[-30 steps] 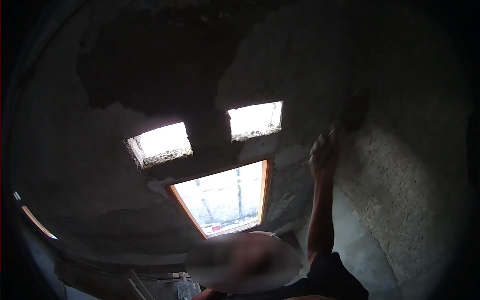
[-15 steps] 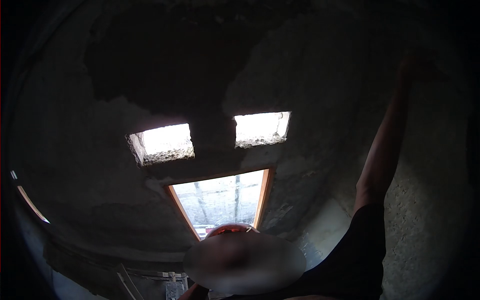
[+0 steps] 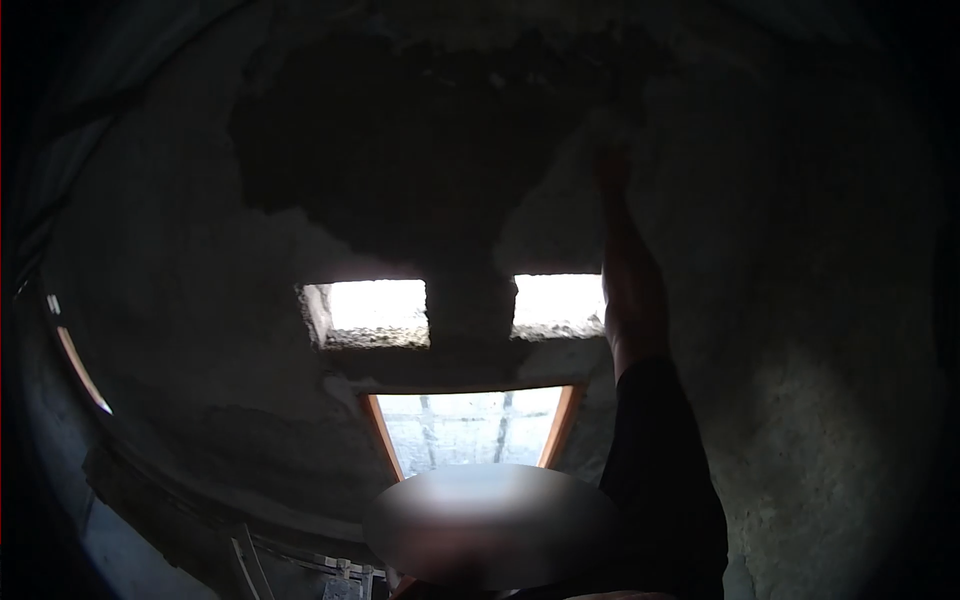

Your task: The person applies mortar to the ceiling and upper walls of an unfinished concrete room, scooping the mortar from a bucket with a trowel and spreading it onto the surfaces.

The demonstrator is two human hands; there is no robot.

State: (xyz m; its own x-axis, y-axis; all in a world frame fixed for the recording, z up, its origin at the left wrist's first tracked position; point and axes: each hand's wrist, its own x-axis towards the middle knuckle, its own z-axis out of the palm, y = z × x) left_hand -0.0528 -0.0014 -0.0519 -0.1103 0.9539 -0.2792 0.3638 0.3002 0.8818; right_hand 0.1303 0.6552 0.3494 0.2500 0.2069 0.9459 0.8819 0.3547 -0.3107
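My right arm, in a black sleeve, reaches up in front of the wall. My right hand [image 3: 612, 165] is a dim shape near the right edge of a dark, wet-looking patch [image 3: 400, 150] on the grey wall. Shadow hides its fingers and anything in them. At the bottom, a sliver of my left forearm shows beside a blurred oval [image 3: 490, 525]. That blur covers my left hand and whatever is near it.
Two rough-edged square openings [image 3: 375, 312] let in bright light. Below them is a wood-framed window [image 3: 470, 425]. Wooden pieces [image 3: 250, 565] stand at the lower left. Rough grey wall [image 3: 810, 470] extends on the right.
My right arm has swung left, from the far right to in front of the right opening, with the hand nearer the dark patch. The view has shifted; the reddish rim above the blur no longer shows.
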